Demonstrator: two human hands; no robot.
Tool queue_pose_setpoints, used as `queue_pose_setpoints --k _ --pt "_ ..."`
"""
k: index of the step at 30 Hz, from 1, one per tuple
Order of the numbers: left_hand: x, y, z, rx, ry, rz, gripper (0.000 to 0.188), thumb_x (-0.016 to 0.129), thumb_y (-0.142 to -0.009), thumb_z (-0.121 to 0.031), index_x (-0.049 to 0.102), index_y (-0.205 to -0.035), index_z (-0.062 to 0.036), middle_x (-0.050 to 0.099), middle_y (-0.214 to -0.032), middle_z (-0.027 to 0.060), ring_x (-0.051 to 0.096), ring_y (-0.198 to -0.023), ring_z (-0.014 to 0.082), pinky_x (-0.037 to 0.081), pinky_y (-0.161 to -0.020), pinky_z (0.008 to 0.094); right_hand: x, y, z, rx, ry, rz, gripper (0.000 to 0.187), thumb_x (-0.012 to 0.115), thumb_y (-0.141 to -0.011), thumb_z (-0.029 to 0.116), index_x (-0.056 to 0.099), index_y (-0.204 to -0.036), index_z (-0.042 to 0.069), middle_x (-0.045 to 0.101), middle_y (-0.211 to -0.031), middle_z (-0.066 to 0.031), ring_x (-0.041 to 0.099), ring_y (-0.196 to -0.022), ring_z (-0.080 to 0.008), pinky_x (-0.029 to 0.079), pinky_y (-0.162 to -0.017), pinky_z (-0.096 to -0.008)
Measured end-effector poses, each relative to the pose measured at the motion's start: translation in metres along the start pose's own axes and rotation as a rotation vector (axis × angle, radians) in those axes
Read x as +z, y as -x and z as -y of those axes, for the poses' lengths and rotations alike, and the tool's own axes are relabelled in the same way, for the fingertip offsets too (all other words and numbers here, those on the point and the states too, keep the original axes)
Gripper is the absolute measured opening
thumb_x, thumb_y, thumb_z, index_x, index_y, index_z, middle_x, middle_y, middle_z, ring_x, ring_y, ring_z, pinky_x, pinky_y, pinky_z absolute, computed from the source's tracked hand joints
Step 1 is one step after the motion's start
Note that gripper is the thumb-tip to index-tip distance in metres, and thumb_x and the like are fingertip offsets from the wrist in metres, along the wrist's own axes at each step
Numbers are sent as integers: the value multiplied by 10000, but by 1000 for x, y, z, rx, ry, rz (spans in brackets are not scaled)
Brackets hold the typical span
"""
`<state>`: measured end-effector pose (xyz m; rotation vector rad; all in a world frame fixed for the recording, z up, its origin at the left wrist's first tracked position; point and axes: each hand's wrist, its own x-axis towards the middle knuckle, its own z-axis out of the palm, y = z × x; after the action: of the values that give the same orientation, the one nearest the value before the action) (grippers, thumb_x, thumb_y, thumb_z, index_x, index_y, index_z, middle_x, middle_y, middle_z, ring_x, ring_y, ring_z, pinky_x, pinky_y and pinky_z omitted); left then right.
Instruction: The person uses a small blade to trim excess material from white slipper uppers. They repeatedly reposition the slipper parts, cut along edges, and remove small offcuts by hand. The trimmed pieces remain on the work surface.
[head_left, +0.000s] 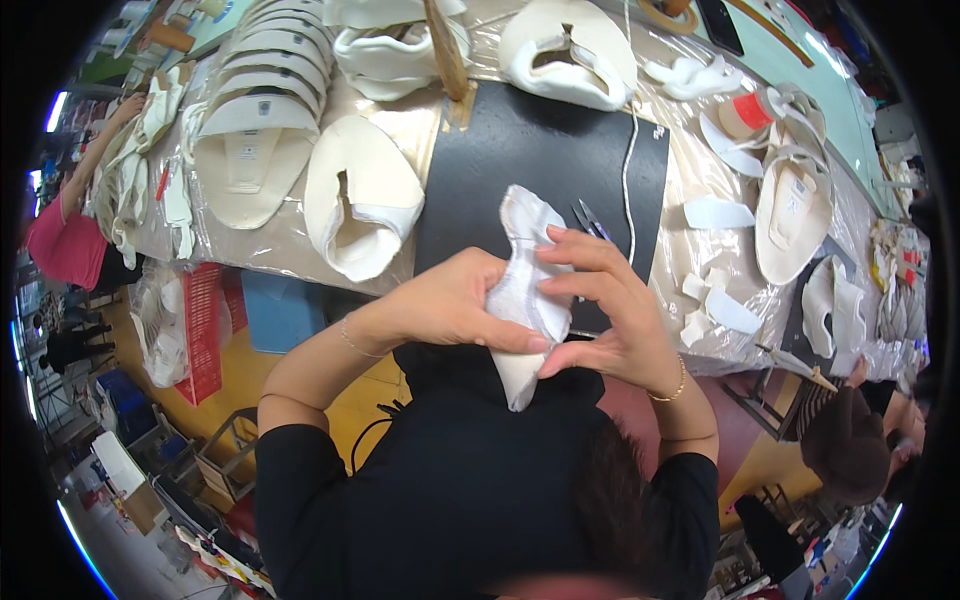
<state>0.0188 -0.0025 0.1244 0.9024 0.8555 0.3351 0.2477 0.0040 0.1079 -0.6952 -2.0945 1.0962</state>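
Just in front of my body I hold a pale fabric shoe upper (520,275) in both hands, off the table's near edge. My left hand (455,300) grips its left side, thumb laid across the lower part. Opposite it, my right hand (605,310) has its fingers spread over the right side and the thumb pressed near the lower edge. Beyond the piece lies a black mat (485,165). Pointed metal blades, like tweezers or small scissors (590,218), rest on it beside my right fingers, their lower end hidden.
Cream shoe uppers (362,190) and a row of stacked ones (255,160) cover the left table. A wooden stick (445,50) stands at the mat's far edge. White cord (632,150) crosses the mat. Rightward are cut pieces (718,213) and a red-banded jar (752,112). Other people work both sides.
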Motion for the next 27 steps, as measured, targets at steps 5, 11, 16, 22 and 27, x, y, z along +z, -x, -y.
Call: queue_pose_setpoints --k 5,11,16,22,27 --pt "2 -3 1 -41 -102 15 335 875 -723 -234 688 -894 -15 646 -777 -3 576 -704 60 456 -622 230 -9 -8 4 102 -185 73 407 829 -686 210 705 -1021 16 640 -1240 -180 545 -1256 -376 469 -1017 -431" --pt "8 -5 6 30 -78 -50 285 834 -743 -200 679 -909 -29 647 -748 -2 566 -673 60 450 -599 241 11 -1 4 -264 238 -141 204 736 -802 110 625 -936 4 702 -1062 -179 685 -1033 -347 574 -829 -386" --pt "13 -10 6 100 -160 -36 249 770 -776 -188 674 -934 -21 662 -757 20 585 -668 87 476 -621 265 19 3 4 -223 259 -229 137 693 -840 54 578 -894 3 702 -956 -156 707 -946 -321 580 -729 -361" --pt "17 -11 8 19 -276 -70 301 765 -784 -228 668 -949 4 682 -800 76 639 -722 134 513 -688 295 24 8 0 32 19 -373 55 628 -847 -39 586 -855 -4 674 -844 -148 701 -788 -282 528 -612 -324" --pt "20 -11 10 -20 -200 -82 318 780 -787 -217 659 -987 -1 671 -830 44 612 -761 109 493 -695 281 36 9 -5 166 -158 -471 72 635 -871 -5 594 -812 2 681 -851 -128 698 -789 -255 536 -663 -324"
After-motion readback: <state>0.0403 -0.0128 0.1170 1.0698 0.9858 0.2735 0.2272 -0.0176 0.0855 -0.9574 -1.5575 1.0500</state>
